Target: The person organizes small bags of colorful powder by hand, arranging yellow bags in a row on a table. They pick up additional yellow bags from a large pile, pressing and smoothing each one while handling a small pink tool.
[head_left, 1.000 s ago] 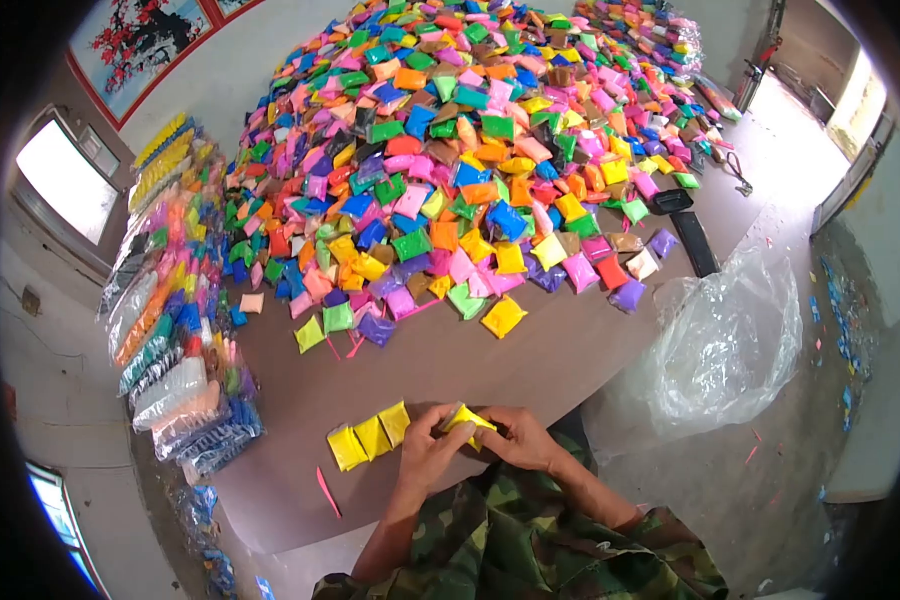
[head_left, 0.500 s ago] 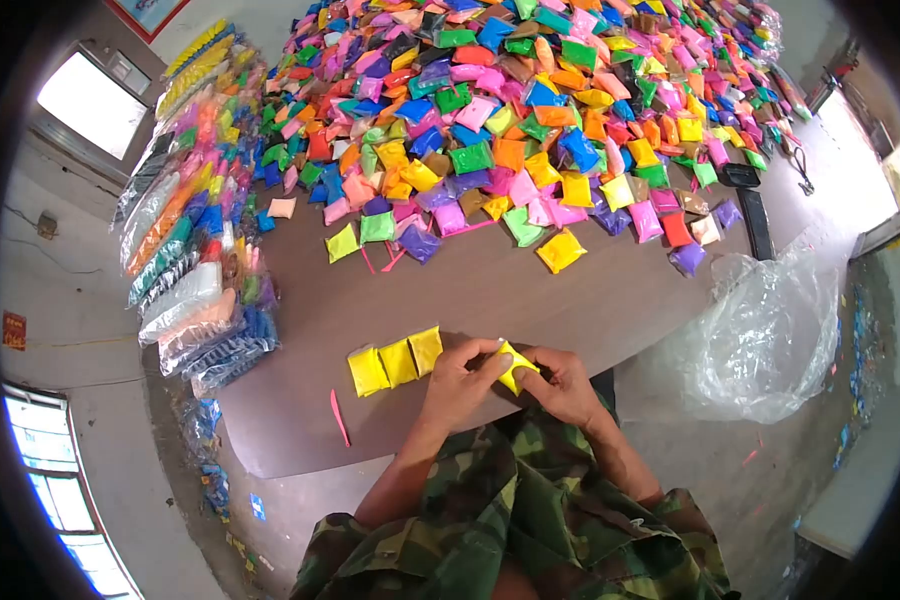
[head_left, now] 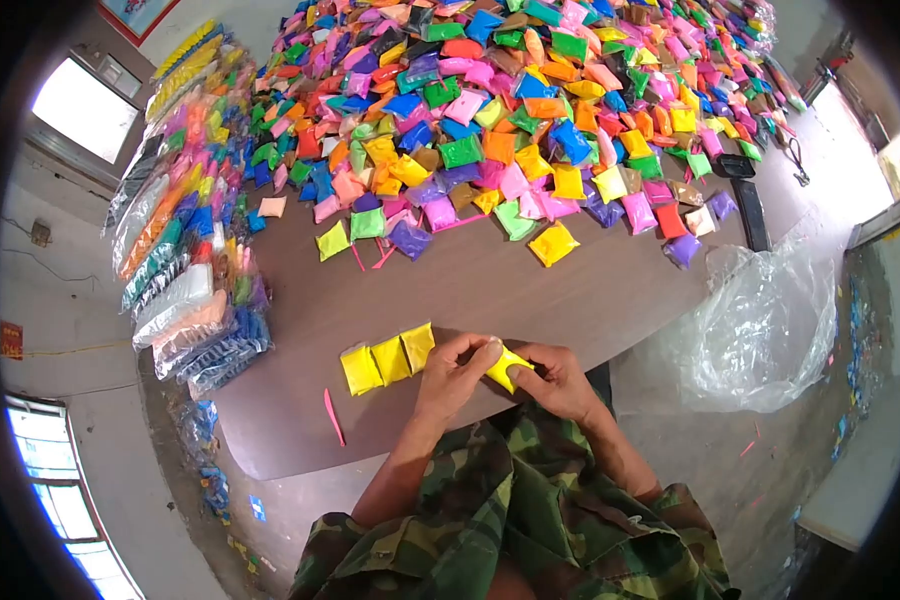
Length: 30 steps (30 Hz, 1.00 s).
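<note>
two hands [head_left: 452, 378] on apparently one packet [head_left: 504, 370]

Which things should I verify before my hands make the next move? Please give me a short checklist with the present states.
1. Yellow packet gripped by left hand and right hand: ok.
2. Three packets side by side on the table: ok.
3. Yellow packet placed beside them: not ok, it is in the hands.
4. Yellow packet's seal intact: cannot tell, fingers cover part.
5. Pink strip apart from the three packets: ok.
</note>
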{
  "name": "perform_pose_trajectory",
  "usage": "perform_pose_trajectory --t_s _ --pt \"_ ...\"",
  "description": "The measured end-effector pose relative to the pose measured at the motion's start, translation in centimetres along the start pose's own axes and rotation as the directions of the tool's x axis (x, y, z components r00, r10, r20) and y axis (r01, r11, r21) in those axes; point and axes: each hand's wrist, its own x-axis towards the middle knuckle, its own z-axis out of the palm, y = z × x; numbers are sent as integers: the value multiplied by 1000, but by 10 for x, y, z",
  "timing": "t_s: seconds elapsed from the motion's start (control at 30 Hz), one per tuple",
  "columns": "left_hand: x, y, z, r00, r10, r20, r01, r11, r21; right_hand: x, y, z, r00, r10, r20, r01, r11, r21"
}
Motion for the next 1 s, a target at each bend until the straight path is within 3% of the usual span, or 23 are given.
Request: perform_pose_trajectory --t_s 0.13,0.23,0.43,0.53,0.63,0.73,0.83,1.0 --pt "-2 1 -1 1000 1 -3 -1 996 88 1 2 2 999 -44 -17 43 999 -33" --pt "-2 0 -2 993 120 -20 -112 961 251 4 -2 4 998 -54 -33 50 993 -108" --pt "-5 0 -1 966 252 -49 -224 921 319 6 -5 4 999 -35 -37 30 990 -135" --pt "-10 1 -2 992 115 -54 -107 985 136 6 -1 5 998 -49 -49 42 990 -136" --pt "-13 -8 -3 998 33 -47 -29 997 68 4 2 6 997 -54 -59 50 996 -73" --pt "-16 -6 -1 998 32 -49 -29 998 60 4 4 7 995 -69 -70 66 997 -49" --pt "-10 -16 -7 998 54 -36 -46 982 183 4 2 6 997 -45 -60 43 998 -35" --pt "-5 -8 -8 1000 -22 23 18 988 156 4 -6 5 997 -42 -66 46 997 61"
